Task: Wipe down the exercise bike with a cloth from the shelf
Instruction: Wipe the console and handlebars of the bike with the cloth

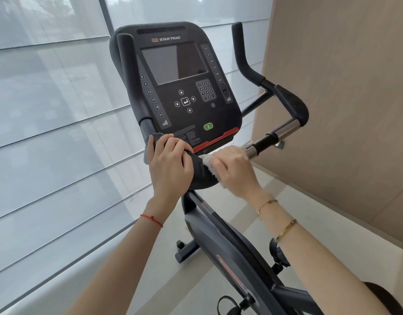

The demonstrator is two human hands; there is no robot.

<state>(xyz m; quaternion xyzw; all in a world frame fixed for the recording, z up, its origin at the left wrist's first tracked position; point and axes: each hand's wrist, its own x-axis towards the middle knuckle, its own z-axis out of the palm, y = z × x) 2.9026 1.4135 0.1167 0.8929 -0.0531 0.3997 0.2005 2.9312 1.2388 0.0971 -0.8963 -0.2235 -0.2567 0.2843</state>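
hands sit side by side on the exercise bike [230, 242]: left hand [171, 160] clamped on the dark grip, right hand [234, 164] pressing the white cloth [207, 162] onto the pad beside it. the unwiped handlebar [273, 135] runs up-right from the right hand, the nearer one; console [180, 83] beyond.
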